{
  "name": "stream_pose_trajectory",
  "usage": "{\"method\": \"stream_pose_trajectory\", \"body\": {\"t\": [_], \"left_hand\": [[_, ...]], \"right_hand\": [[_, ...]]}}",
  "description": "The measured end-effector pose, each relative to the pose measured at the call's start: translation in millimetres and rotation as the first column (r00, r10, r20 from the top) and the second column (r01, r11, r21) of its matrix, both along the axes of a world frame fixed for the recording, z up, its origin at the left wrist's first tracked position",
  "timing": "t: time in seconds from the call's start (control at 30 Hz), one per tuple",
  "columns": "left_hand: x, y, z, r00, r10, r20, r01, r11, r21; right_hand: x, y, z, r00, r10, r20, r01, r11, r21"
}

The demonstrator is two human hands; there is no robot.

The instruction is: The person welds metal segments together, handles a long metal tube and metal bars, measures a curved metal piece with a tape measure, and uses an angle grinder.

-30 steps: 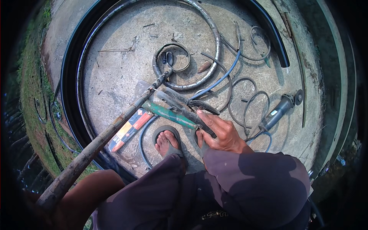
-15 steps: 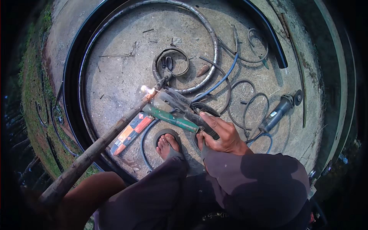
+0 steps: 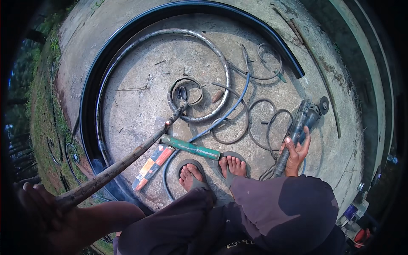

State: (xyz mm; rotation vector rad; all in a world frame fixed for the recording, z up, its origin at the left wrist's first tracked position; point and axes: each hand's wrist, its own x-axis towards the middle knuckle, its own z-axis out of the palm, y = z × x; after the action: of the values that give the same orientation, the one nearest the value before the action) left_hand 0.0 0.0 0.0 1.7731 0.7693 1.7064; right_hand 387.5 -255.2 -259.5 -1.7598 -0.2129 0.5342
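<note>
My left hand [image 3: 40, 208], in shadow at the lower left, is closed round the near end of a long ridged brown rod [image 3: 110, 170]. That rod slants away to a small metal ring [image 3: 195, 102] at its far end. A reddish spot marks the rod near the far end of a green pipe piece [image 3: 191, 147], which lies on the concrete. At the right, my right hand [image 3: 296, 153] is closed round a dark welding electrode holder [image 3: 281, 162], thumb on top and a fingertip showing at its left side. An angle grinder [image 3: 312, 117] lies right beside the holder, partly hidden.
A large bent metal hoop [image 3: 226, 70] and a wide black curved strip [image 3: 140, 17] surround the work spot. Blue hose [image 3: 231, 111] and grey cable loops [image 3: 255, 110] cross the concrete. An orange and blue packet [image 3: 153, 168] lies left of my sandalled feet [image 3: 191, 176].
The bright arc and sparks at the rod have gone out. My right hand has carried the electrode holder away from the rod, rightward to beside the grinder. My left hand keeps the rod.
</note>
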Motion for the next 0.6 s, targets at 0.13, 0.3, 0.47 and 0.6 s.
{"method": "stream_pose_trajectory", "body": {"t": [0.13, 0.3, 0.47, 0.6], "left_hand": [[1, 3, 0, 0.999, -0.031, 0.012, 0.031, 1.0, -0.004], [12, 5, 2, 0.994, -0.097, 0.05, 0.099, 0.995, -0.032], [28, 4, 5, 0.999, 0.016, 0.038, -0.014, 0.999, -0.039], [36, -5, 4, 0.943, 0.304, -0.136, -0.304, 0.953, 0.021]], "right_hand": [[14, -46, -12, 0.992, -0.127, 0.027, 0.127, 0.992, -0.008], [41, -83, -32, 0.971, -0.239, 0.024, 0.239, 0.971, 0.014], [49, -82, -29, 0.967, -0.247, 0.068, 0.245, 0.969, 0.031], [73, -106, -46, 0.942, -0.308, 0.136, 0.304, 0.951, 0.051]]}}
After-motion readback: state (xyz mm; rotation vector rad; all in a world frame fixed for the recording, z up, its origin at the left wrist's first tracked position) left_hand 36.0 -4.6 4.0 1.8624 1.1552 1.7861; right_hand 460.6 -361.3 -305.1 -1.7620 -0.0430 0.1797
